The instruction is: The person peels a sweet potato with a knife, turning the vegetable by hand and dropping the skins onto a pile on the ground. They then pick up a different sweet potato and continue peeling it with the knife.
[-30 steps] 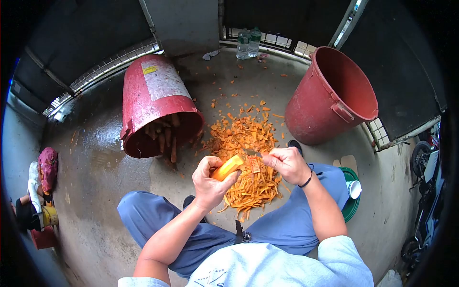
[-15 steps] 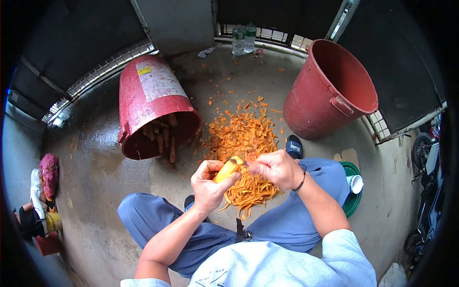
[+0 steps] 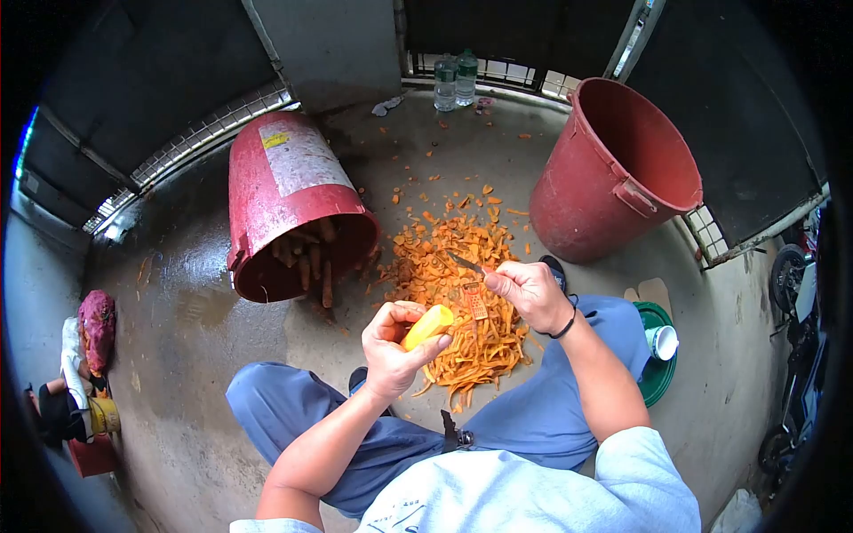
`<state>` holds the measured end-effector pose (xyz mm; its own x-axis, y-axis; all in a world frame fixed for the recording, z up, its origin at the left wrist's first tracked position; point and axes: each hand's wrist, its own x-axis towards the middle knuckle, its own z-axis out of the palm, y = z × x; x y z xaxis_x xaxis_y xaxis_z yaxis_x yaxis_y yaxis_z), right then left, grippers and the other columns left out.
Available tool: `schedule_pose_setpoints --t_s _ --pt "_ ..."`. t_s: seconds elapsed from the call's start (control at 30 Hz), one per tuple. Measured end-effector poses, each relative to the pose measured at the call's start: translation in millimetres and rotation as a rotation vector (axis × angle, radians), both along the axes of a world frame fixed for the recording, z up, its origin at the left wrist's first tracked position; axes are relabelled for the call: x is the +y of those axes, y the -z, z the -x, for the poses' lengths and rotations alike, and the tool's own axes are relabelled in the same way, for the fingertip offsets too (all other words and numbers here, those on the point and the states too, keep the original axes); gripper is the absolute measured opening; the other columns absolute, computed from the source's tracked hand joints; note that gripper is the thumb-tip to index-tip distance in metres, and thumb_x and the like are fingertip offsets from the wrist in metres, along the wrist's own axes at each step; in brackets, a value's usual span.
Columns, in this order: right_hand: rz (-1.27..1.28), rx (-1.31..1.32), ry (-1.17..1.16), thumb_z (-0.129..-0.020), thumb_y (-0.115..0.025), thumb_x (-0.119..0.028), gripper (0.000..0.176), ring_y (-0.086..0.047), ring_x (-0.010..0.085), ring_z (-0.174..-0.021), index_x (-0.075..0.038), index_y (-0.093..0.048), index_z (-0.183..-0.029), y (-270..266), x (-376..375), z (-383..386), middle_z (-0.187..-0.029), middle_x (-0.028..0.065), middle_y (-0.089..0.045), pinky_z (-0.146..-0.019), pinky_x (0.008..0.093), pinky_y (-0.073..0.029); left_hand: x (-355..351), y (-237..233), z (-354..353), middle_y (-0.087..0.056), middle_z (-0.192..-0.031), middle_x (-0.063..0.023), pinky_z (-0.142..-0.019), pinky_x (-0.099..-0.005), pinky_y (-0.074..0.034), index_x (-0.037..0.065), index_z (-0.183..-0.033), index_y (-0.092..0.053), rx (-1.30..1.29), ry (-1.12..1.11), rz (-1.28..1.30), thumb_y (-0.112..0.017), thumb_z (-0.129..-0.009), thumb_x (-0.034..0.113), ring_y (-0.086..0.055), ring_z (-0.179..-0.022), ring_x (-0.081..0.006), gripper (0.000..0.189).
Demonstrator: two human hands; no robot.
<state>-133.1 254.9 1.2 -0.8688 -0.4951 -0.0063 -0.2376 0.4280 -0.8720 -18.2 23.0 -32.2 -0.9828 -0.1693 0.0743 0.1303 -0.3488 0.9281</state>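
Note:
My left hand (image 3: 396, 345) is wrapped round a peeled carrot (image 3: 428, 327), bright yellow-orange, with its smooth cut end pointing up and to the right. In my right hand (image 3: 530, 293) is a small knife (image 3: 464, 263), its dark blade pointing to the upper left, apart from the carrot. Below both hands a heap of carrot peelings (image 3: 480, 355) and cut-off ends spreads over the floor. An orange slotted tool (image 3: 477, 302) lies on the heap, close to my right hand.
At the left a red bucket (image 3: 293, 195) lies on its side with unpeeled carrots (image 3: 311, 266) at its mouth. Another red bucket (image 3: 577, 178) stands upright at the right. Two water bottles (image 3: 455, 82) stand by the gate. A green lid (image 3: 657, 382) with a white cup (image 3: 662, 343) lies beside my knee.
My right hand has moved up and away from the carrot with the knife. The carrot's dark tip is gone, leaving a clean cut end. My left hand has shifted slightly.

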Motion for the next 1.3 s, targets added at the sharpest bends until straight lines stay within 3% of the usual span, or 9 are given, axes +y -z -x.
schedule_pose_setpoints --t_s 0.1,0.2,0.3,0.43,0.5,0.6,0.73,0.87,1.3 --pt "0.032 -0.004 -0.001 -0.102 -0.065 -0.043 0.047 -0.051 0.011 -0.061 0.001 -0.068 -0.085 1 -2 0 -0.063 0.0084 -0.055 -0.057 0.0328 -0.043 1 0 3 -0.064 -0.106 -0.0085 -0.087 -0.0302 -0.054 0.001 -0.104 -0.06 0.001 -0.008 0.066 -0.087 -0.079 0.004 -0.064 -0.096 -0.0144 0.037" --pt "0.134 -0.166 0.026 -0.104 -0.062 -0.046 0.05 -0.049 0.0088 -0.062 0.001 -0.068 -0.086 16 3 6 -0.064 0.0024 -0.054 -0.057 0.0296 -0.041 -1 1 12 -0.061 -0.096 -0.0067 -0.066 -0.0348 -0.052 0.006 -0.115 -0.059 -0.456 0.059 -0.405 -0.063 -0.097 0.035 -0.06 -0.083 -0.0179 0.034" --pt "0.249 -0.336 0.058 -0.105 -0.058 -0.05 0.05 -0.042 0.0026 -0.058 -0.004 -0.07 -0.091 22 1 5 -0.067 -0.0063 -0.051 -0.052 0.0218 -0.034 -3 8 19 -0.058 -0.091 -0.0052 -0.065 -0.035 -0.05 0.008 -0.116 -0.06 -0.666 0.009 -0.668 -0.057 -0.1 0.038 -0.058 -0.08 -0.0186 0.035" --pt "0.244 -0.421 0.025 -0.105 -0.059 -0.048 0.052 -0.044 0.0047 -0.063 0.0 -0.069 -0.088 23 3 6 -0.067 -0.0049 -0.05 -0.055 0.0254 -0.034 4 4 25 -0.06 -0.094 -0.0061 -0.066 -0.0345 -0.05 0.008 -0.119 -0.061 -0.718 -0.107 -0.645 -0.055 -0.104 0.042 -0.059 -0.081 -0.0197 0.038" --pt "0.266 -0.395 -0.012 -0.104 -0.061 -0.046 0.048 -0.048 0.0062 -0.063 0.0 -0.071 -0.092 18 -2 2 -0.067 -0.0016 -0.054 -0.056 0.0266 -0.039 -3 10 22 -0.061 -0.095 -0.0061 -0.067 -0.0342 -0.051 0.008 -0.121 -0.061 -0.689 -0.079 -0.687 -0.055 -0.104 0.044 -0.06 -0.08 -0.0204 0.041" --pt "0.022 0.093 -0.093 -0.099 -0.069 -0.039 0.034 -0.066 0.0204 -0.066 -0.005 -0.076 -0.098 9 -11 -9 -0.074 0.0117 -0.065 -0.063 0.0339 -0.05 -8 10 20 -0.061 -0.094 -0.0056 -0.069 -0.0354 -0.052 0.009 -0.122 -0.062 -0.649 0.017 -0.786 -0.055 -0.104 0.042 -0.061 -0.081 -0.0207 0.039" --pt "-0.019 0.335 -0.241 -0.095 -0.073 -0.039 0.031 -0.067 0.0284 -0.065 -0.008 -0.076 -0.09 -4 -25 -23 -0.072 0.0097 -0.066 -0.059 0.0387 -0.052 -6 4 17 -0.064 -0.098 -0.0074 -0.071 -0.037 -0.054 0.011 -0.12 -0.063 -0.731 -0.008 -0.813 -0.052 -0.104 0.04 -0.064 -0.087 -0.0225 0.034" --pt "-0.144 0.372 -0.3 -0.093 -0.073 -0.045 0.04 -0.066 0.0311 -0.061 -0.008 -0.07 -0.077 -5 -33 -32 -0.07 0.0117 -0.065 -0.054 0.0425 -0.051 5 -6 13 -0.067 -0.104 -0.0094 -0.073 -0.0364 -0.054 0.012 -0.118 -0.062 -0.733 -0.067 -0.77 -0.048 -0.106 0.04 -0.067 -0.093 -0.0247 0.034" --pt "-0.185 0.403 -0.196 -0.096 -0.071 -0.042 0.039 -0.067 0.0324 -0.062 -0.007 -0.071 -0.077 2 -22 -15 -0.068 0.0131 -0.064 -0.054 0.0439 -0.05 9 -5 2 -0.062 -0.1 -0.0107 -0.066 -0.0331 -0.048 0.006 -0.119 -0.058 -0.682 0.08 -0.777 -0.046 -0.108 0.039 -0.059 -0.086 -0.022 0.037"
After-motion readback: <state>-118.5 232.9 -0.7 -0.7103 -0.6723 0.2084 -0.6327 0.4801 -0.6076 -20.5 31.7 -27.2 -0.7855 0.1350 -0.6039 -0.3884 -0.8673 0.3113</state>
